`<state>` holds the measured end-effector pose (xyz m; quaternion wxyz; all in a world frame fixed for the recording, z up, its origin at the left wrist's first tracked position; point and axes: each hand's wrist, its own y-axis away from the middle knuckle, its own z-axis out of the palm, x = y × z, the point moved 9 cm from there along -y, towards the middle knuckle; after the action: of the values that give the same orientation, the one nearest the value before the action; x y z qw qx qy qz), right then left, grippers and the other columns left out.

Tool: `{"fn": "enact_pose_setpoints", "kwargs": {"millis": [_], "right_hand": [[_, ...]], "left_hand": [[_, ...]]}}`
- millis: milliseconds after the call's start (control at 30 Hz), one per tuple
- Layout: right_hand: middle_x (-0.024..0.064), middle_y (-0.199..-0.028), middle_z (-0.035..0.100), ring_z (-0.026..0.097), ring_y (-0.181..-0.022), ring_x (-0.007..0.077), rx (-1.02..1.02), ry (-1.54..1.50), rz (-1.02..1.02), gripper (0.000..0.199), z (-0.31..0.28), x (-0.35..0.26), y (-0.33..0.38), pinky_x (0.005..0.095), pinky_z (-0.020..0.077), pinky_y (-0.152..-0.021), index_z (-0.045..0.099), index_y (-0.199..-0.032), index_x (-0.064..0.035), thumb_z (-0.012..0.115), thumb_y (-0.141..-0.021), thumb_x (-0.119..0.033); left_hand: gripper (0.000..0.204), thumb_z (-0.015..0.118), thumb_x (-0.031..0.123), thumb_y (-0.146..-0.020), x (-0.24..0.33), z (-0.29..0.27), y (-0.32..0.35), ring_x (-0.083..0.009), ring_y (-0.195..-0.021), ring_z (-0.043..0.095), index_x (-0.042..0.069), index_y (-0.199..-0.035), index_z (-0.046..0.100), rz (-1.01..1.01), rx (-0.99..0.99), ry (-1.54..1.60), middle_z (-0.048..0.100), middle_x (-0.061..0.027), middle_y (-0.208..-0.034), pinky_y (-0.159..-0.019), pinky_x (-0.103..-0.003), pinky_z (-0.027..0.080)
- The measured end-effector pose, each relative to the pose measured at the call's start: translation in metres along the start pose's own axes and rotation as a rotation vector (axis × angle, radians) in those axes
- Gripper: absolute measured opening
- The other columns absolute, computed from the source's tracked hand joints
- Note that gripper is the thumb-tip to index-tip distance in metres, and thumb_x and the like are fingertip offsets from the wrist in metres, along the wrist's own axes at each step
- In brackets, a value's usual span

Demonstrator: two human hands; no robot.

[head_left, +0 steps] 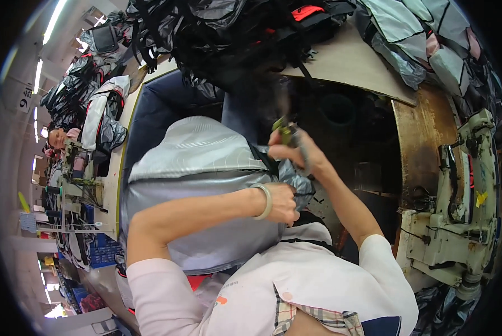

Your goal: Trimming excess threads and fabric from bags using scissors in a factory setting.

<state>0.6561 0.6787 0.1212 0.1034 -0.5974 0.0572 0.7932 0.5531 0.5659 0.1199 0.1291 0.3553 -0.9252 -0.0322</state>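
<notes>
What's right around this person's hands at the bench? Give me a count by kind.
Grey backpack in hand: 1
Green-handled snips: 1
Pale bangle on left wrist: 1
Cream sewing machine: 1
Total: 4
The heaped bags behind overlap too much to count.

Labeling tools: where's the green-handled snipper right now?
Head view, centre: the green-handled snipper is in the right hand, raised just above the grey bag that the left hand pinches.

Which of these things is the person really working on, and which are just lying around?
In hand:
left hand gripping the grey backpack
right hand holding small green snips

Lying about:
sewing machine
heap of dark bags
brown board
</notes>
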Motion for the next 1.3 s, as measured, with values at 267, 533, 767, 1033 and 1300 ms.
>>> {"fn": "enact_pose_setpoints", "kwargs": {"millis": [267, 533, 767, 1033, 1300], "right_hand": [[0.0079, -0.083, 0.056, 0.054, -0.078, 0.0194, -0.302, 0.569, -0.197, 0.042, 0.069, 0.015, -0.018, 0.0304, 0.0436, -0.074, 0.049, -0.090, -0.0026, 0.079, -0.061, -0.012], [0.0181, -0.066, 0.054, 0.054, -0.064, 0.0378, -0.237, 0.636, -0.358, 0.031, 0.052, 0.024, -0.045, 0.0386, 0.0413, -0.055, 0.049, -0.082, -0.0008, 0.071, -0.065, -0.015], [0.0100, -0.067, 0.059, 0.058, -0.058, 0.0188, -0.072, 0.464, -0.431, 0.023, 0.038, 0.008, -0.066, 0.0279, 0.0448, -0.056, 0.050, -0.083, 0.0002, 0.068, -0.071, -0.008], [0.0031, -0.070, 0.059, 0.056, -0.067, 0.0082, 0.460, 0.205, -0.203, 0.025, -0.086, -0.019, -0.028, 0.0222, 0.0454, -0.064, 0.047, -0.078, -0.0047, 0.071, -0.072, -0.005], [0.0144, -0.079, 0.054, 0.054, -0.072, 0.0254, 0.668, 0.592, -0.011, 0.044, -0.156, 0.049, 0.083, 0.0343, 0.0445, -0.066, 0.053, -0.096, -0.0022, 0.077, -0.067, -0.025]], "left_hand": [[0.019, 0.061, 0.027, -0.072, -0.018, 0.019, 0.031, -0.0248, -0.055, 0.059, 0.008, -0.068, 0.057, -0.263, 0.081, 0.007, 0.056, -0.0072, -0.054, -0.061, -0.038, 0.046], [0.051, 0.072, 0.028, -0.075, 0.062, -0.054, 0.272, -0.0326, -0.120, 0.041, 0.006, -0.117, 0.055, -1.483, 0.674, -0.672, 0.046, -0.0159, -0.126, -0.099, -0.047, 0.031], [0.032, 0.062, 0.021, -0.087, 0.063, -0.058, 0.418, -0.0160, -0.052, 0.037, -0.002, -0.068, 0.051, -2.013, 1.214, -0.486, 0.045, -0.0115, -0.056, -0.050, -0.033, 0.034], [0.026, 0.061, 0.021, -0.084, -0.109, -0.264, 0.295, -0.0076, -0.061, 0.042, -0.004, -0.077, 0.057, -1.563, 0.720, 0.079, 0.050, -0.0010, -0.063, -0.055, -0.026, 0.034], [0.028, 0.065, 0.014, -0.082, -0.146, -0.252, 0.244, -0.0101, -0.079, 0.053, -0.008, -0.098, 0.061, -1.393, 0.653, 0.108, 0.062, -0.0071, -0.084, -0.073, -0.023, 0.042]]}}
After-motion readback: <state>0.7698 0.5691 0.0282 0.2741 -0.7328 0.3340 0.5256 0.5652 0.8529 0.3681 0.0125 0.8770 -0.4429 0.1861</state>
